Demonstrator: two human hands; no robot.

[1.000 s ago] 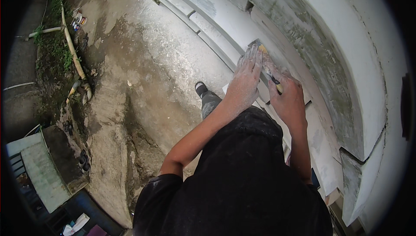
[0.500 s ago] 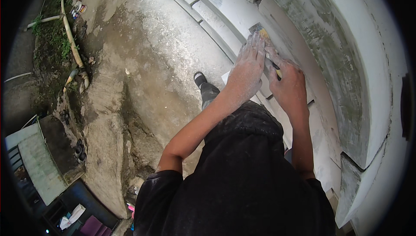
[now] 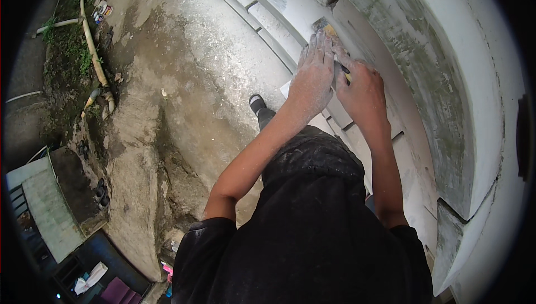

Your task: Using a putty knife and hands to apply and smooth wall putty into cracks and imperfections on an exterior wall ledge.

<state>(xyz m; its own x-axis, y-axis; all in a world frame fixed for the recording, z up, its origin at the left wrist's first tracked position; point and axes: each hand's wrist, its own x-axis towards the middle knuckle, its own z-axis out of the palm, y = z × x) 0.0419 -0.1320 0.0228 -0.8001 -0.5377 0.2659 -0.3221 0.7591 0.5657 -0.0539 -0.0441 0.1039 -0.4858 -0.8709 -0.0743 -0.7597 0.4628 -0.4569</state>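
A putty knife (image 3: 321, 24) with a broad blade and a yellow-and-black handle rests against the pale plastered wall surface (image 3: 363, 30). Wrapped round its handle are the fingers of my right hand (image 3: 362, 87). My left hand (image 3: 312, 78), dusted white, lies with its fingers stretched out and close together over the knife just behind the blade, pressing on it. Much of the knife is hidden beneath both hands. Along the wall beside them runs a rough grey-green band (image 3: 430, 64).
Stepped white ledges (image 3: 273, 16) run along the wall's foot. My sandalled foot (image 3: 257, 103) stands on a wet, stained concrete floor (image 3: 195, 97). At the left are a pipe (image 3: 92, 47), small plants, a broken concrete edge (image 3: 131, 192) and dark footwear (image 3: 101, 192).
Both hands have shifted slightly up and to the left along the wall, carrying the putty knife with them. The right hand still grips the handle.
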